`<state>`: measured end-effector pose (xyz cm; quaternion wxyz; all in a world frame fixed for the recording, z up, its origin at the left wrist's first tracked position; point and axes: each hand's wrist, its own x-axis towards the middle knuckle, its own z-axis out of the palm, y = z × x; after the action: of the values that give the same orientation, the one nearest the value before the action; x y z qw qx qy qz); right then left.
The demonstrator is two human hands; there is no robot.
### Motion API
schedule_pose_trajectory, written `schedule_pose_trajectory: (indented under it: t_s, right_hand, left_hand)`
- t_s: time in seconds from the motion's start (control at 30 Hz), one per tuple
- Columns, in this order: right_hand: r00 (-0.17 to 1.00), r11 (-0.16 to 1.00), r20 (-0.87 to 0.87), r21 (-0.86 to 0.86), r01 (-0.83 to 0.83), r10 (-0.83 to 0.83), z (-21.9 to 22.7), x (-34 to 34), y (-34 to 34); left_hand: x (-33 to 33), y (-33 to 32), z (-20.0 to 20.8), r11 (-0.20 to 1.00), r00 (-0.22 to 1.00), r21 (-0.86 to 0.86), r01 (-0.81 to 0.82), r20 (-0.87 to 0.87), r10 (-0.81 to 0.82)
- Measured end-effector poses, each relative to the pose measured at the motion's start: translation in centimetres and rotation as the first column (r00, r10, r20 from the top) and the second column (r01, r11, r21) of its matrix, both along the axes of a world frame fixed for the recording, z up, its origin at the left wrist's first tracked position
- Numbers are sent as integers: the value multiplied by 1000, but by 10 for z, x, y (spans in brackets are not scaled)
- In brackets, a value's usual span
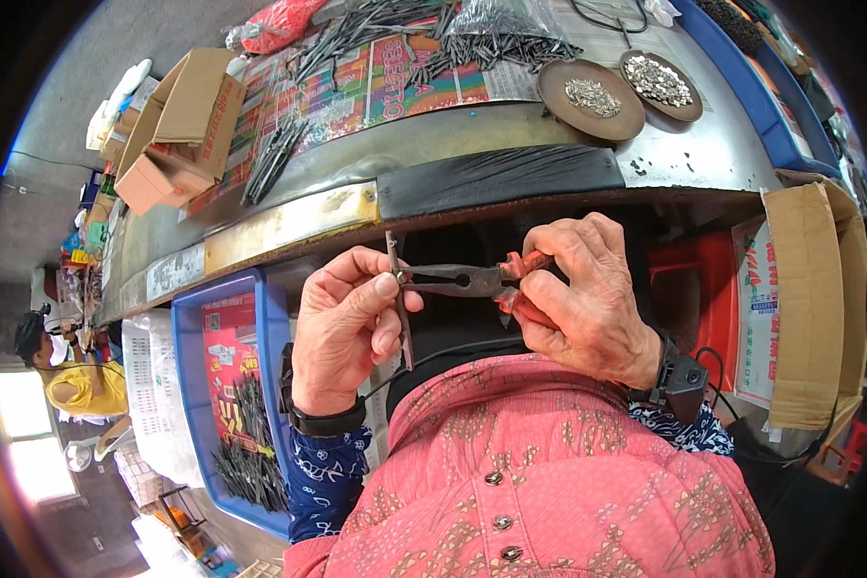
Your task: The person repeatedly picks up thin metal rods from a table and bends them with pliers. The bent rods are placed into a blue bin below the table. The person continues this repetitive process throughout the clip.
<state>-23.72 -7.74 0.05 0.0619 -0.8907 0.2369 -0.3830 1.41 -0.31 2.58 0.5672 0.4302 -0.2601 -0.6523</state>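
My left hand pinches a thin, dark, narrow strip between thumb and fingers, with the strip standing nearly upright in view. A tiny shiny metal piece sits at the strip's middle, beside my thumb tip. My right hand is wrapped round the red handles of a pair of pliers. The pliers' jaws point left and their tips meet the strip at the tiny metal piece; whether they grip it is too small to tell. Both hands are over my lap, just in front of the workbench edge.
On the metal workbench lie piles of dark strips and two round dishes of small silvery pieces. A cardboard box stands at left. A blue crate holds more strips. Another open carton is at right; a person in yellow sits far left.
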Motion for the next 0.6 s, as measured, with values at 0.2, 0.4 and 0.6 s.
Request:
schedule_pose_trajectory:
  t_s: [0.2, 0.4, 0.6]
  right_hand:
    - [998, 998, -37, 39, -50, 52, -7, -2, 0]
    - [951, 854, 134, 420, -309, 279, -23, -1, -7]
    - [916, 603, 183, 703, -376, 358, -25, -7, -9]
  left_hand:
    - [-1, 1, -5, 999, 998, -26, 30, 62, -29]
    - [-14, 7, -18, 975, 912, -222, 2, 399, 89]
    - [-16, 11, -26, 883, 679, -468, 23, 656, 330]
